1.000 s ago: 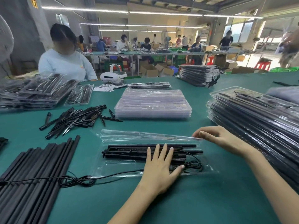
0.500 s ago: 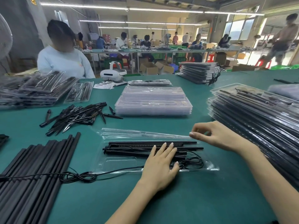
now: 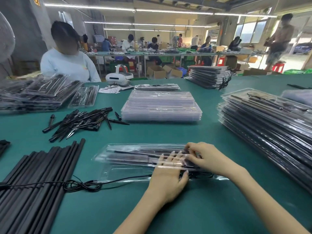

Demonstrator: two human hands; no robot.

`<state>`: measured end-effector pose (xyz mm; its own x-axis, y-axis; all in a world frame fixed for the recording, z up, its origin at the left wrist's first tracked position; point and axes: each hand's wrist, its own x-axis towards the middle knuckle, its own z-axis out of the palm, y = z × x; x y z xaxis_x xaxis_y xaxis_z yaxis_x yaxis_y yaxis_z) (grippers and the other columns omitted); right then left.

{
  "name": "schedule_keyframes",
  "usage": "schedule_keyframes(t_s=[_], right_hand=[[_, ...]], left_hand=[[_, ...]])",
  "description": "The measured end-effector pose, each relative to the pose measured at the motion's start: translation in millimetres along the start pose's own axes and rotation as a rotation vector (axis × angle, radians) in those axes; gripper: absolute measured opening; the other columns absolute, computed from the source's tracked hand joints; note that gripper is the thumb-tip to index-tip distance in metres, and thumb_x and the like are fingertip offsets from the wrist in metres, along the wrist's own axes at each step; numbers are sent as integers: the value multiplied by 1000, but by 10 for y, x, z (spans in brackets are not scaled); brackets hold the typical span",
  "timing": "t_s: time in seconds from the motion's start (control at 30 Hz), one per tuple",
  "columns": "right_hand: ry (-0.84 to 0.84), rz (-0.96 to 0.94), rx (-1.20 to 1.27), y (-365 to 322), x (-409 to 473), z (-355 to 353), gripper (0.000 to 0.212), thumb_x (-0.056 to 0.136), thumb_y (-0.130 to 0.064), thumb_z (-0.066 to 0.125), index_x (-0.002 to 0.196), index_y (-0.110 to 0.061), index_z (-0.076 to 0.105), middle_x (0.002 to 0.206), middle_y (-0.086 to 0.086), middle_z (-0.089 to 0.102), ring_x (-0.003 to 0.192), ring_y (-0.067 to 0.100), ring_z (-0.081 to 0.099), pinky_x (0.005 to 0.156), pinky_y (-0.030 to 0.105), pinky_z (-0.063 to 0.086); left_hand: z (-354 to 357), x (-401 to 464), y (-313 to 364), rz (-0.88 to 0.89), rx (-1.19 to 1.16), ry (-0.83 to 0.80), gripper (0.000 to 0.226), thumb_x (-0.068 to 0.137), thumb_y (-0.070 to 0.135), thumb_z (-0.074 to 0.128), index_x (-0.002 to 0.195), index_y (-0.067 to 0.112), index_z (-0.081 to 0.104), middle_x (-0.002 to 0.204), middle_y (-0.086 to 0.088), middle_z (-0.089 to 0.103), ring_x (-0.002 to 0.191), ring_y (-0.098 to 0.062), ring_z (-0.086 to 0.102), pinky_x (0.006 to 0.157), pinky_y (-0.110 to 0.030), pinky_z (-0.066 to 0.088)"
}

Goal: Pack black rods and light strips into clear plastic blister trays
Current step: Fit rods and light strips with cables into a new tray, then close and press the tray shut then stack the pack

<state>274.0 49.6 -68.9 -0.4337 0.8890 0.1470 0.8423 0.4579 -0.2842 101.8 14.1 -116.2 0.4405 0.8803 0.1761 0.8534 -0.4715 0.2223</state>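
Your left hand [image 3: 166, 180] lies flat, low in the middle of the frame, fingers straight and spread under the clear lid [image 3: 143, 149] of the tray [image 3: 121, 173]. They press down on the black rods [image 3: 131, 157] inside, most likely so nothing springs out while the lid folds over. Your right hand [image 3: 206, 157] sits on top of that lid at its right end, fingers curled over the edge and bearing down, as if to seat it. How firmly it pinches the plastic you can't tell from here.

The tray rests on the green table [image 3: 168, 132], just in front of you. A thin black cable [image 3: 81, 184] trails out of its left side across the loose rods [image 3: 38, 179] heaped at lower left, so it looks not yet tucked in. Watch that before the lid snaps.

Spikes [image 3: 79, 123] lie scattered at centre left. Empty trays [image 3: 161, 105] are stacked in the middle, within easy reach for the next one. Packed trays [image 3: 268, 122] pile up on the right, close to the hand that would set this one down.
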Motion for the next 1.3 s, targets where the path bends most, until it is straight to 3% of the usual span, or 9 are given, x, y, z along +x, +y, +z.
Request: schedule_keyframes(t_s=[0.07,0.2,0.57,0.67,0.73,0.8,0.9,1.03,1.3], right_hand=[[37,8,43,9,-18,56,15,93,-33,52,101,-21,55,100,-7,62,93,16,49,88,38,42],[25,21,21,15,1,152,44,94,-31,47,138,-40,43,129,-15,47,105,10,37,99,39,35],[22,61,-123,28,2,278,42,98,-37,36,137,-47,43,130,-16,37,116,8,32,87,33,25],[11,59,-145,44,-31,319,44,98,-37,34,140,-49,36,146,-13,26,132,8,18,98,35,20],[-26,83,-166,54,-46,356,47,100,-37,31,144,-51,27,158,-13,7,143,6,-1,112,45,7],[-95,106,-207,60,-42,379,50,101,-37,24,147,-51,9,160,-14,-8,145,5,-12,114,54,-4],[-184,108,-221,52,-27,373,53,102,-38,15,137,-53,-21,158,-13,-19,145,5,-17,113,58,-7],[-208,94,-210,63,-19,352,54,101,-37,13,132,-54,-28,156,-13,-23,143,5,-22,113,58,-10],[-172,98,-212,33,-49,343,54,101,-37,15,131,-60,-23,157,-16,-19,144,3,-18,115,55,-8]], left_hand=[[4,5,-6,-12,13,-17,57,101,41,26,153,20,15,161,7,5,147,-10,-1,116,-33,-11],[12,14,-10,-19,23,-31,59,101,41,25,154,20,10,161,5,4,147,-10,-2,117,-34,-11],[-396,-562,-340,291,-34,-215,57,102,40,31,153,21,12,160,3,-5,145,-5,-12,111,-14,-19],[-645,-702,-296,309,-125,-215,44,100,37,42,144,31,41,153,8,33,141,-5,26,117,-15,10],[-912,-691,-298,258,-313,-131,31,97,35,50,125,33,61,126,16,62,116,4,55,103,-20,39],[-1097,-609,-390,164,-454,9,28,96,32,52,121,31,65,119,19,65,111,9,55,98,-19,42],[-1111,-389,-657,-12,-274,32,41,100,37,43,141,39,40,148,14,39,139,3,25,115,-22,18],[-817,-165,-933,-193,57,-169,50,98,57,22,144,55,4,160,12,1,147,-13,-9,117,-51,-8],[-381,-175,-1093,-241,106,-114,47,91,67,11,130,66,-16,160,13,-9,147,-15,-14,112,-57,-14]])
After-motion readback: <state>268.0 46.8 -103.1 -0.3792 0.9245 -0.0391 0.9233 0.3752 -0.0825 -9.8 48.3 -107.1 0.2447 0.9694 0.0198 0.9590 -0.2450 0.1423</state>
